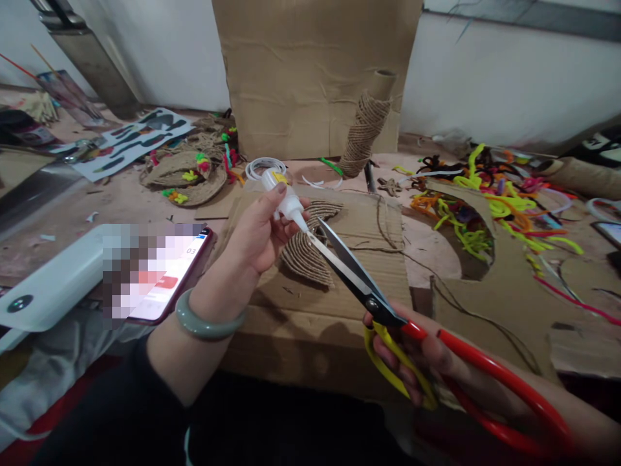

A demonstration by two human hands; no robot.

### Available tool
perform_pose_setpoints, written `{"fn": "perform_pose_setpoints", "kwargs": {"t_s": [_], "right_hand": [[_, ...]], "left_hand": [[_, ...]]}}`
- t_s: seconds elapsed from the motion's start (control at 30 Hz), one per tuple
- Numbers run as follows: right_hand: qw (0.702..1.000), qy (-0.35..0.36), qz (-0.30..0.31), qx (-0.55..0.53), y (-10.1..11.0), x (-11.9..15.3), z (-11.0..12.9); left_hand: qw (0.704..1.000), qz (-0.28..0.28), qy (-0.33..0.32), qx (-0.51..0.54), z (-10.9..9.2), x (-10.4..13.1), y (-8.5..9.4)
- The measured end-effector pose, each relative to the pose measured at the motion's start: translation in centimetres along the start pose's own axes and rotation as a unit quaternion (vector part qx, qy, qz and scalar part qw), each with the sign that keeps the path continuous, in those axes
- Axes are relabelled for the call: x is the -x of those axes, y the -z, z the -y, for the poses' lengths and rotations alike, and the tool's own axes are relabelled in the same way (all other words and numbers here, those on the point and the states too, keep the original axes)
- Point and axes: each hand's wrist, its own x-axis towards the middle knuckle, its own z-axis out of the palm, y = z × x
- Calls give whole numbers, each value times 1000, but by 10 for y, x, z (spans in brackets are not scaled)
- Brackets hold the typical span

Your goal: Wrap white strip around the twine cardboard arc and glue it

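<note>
My left hand [259, 233] is closed round a small white glue bottle [290, 204], its narrow nozzle tilted down to the right. My right hand [417, 349] grips a pair of scissors [361, 278] with one red and one yellow handle. Their blades are slightly apart, and the tips meet or nearly meet the nozzle. Below lies a curved piece covered in rows of brown twine [310, 259], resting on a cardboard sheet [373, 278]. A loose strand of twine [460, 298] trails off to the right.
A twine-wrapped tube [366, 129] stands by an upright cardboard panel [301, 71]. Colourful pipe cleaners [509, 194] and a cut cardboard piece [499, 310] are at right. At left are a phone [169, 285], a white device [58, 278], a printed sheet [130, 145] and a twine-covered craft [184, 175].
</note>
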Motion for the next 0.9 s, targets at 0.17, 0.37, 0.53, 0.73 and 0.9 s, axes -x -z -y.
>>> {"fn": "perform_pose_setpoints", "kwargs": {"t_s": [0.17,0.37,0.53,0.73,0.9], "right_hand": [[999,-8,-16,31,-2,1,10],[991,-45,-65,108,-5,0,28],[951,2,-57,304,10,-3,32],[813,-6,-156,561,14,0,45],[718,76,-204,662,16,3,48]], "left_hand": [[1000,10,-19,-8,1,1,-1],[999,27,-42,-8,2,-1,2],[998,20,-58,-18,4,-2,2],[998,15,-51,-35,9,-4,3],[997,-25,-40,-59,12,-4,2]]}}
